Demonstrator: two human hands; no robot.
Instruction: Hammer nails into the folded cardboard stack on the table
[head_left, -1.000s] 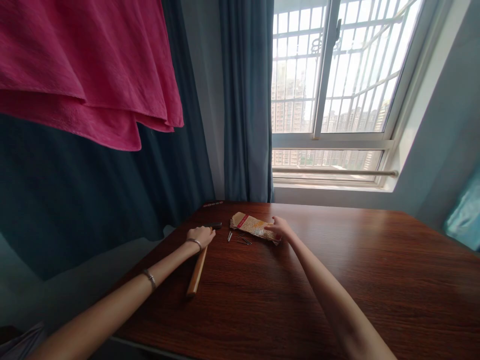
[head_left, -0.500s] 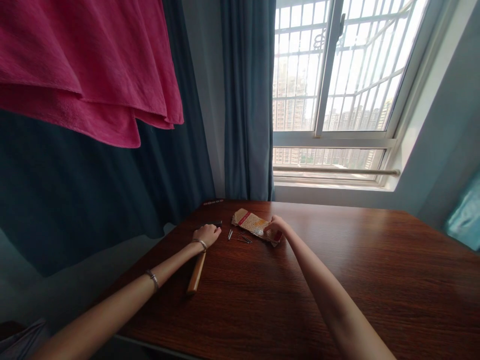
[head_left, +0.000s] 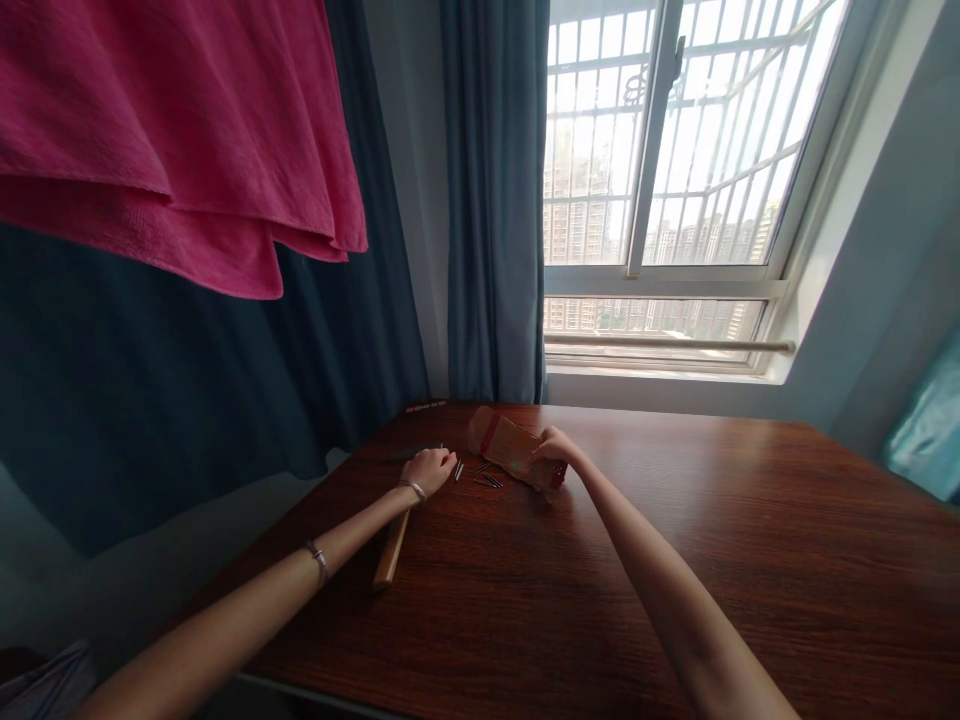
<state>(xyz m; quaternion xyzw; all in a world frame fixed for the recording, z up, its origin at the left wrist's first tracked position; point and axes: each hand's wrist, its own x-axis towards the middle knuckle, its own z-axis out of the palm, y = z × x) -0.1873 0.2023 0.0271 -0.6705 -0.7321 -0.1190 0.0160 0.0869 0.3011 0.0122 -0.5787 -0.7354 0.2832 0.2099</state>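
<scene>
Grips a blurred brown-and-red paper packet in the right hand, at the far side of a reddish-brown wooden table; holds the left hand over a dark-headed hammer with a pale wooden handle, near slim metal nail-like pieces; shows a pink cloth hanging at left, dark blue curtains behind, a barred window far right.
</scene>
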